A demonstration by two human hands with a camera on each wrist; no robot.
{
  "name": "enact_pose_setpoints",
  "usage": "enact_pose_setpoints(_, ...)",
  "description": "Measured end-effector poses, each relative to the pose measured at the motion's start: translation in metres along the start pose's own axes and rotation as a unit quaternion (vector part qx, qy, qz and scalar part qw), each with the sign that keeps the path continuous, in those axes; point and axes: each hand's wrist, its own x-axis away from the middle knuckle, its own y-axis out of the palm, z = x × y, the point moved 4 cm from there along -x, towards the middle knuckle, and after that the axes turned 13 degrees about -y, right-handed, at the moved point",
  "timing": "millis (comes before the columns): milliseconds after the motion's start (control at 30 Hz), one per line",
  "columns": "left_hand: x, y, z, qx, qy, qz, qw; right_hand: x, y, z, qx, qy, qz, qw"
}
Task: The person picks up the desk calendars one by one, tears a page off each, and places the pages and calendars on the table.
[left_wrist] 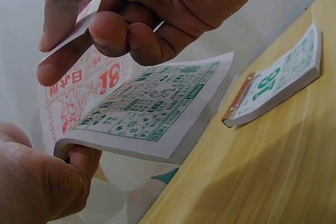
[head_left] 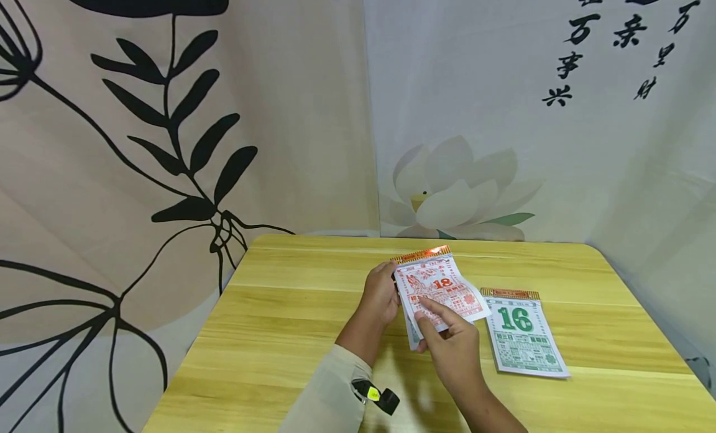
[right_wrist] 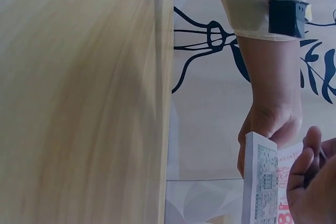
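While the left grip (head_left: 383,294) holds the calendar (head_left: 436,281), fine print (head_left: 461,298) blurs.

Tear-off calendar (head_left: 439,284), between left grip (head_left: 380,293) and right grip (head_left: 453,346), above bench (head_left: 313,284); second calendar (head_left: 526,337), on bench, at right; cloth backdrop (head_left: 313,110), behind bench.

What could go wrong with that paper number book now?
The red page might rip or crease, because the right hand pinches it while it is bent up from the rest of the calendar pad.

The pad might also slip and drop onto the table, since the left hand grips it near its top end, with its lower end up in the air.
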Motion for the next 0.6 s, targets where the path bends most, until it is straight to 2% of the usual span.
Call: enact_pose_setpoints(600, 0.0001, -0.0034, -0.0018, -0.012, 0.0, -0.003, 0.9999, 0.0007, 0.0006, 0.0022, -0.007, 0.01, 0.013, 1.0)
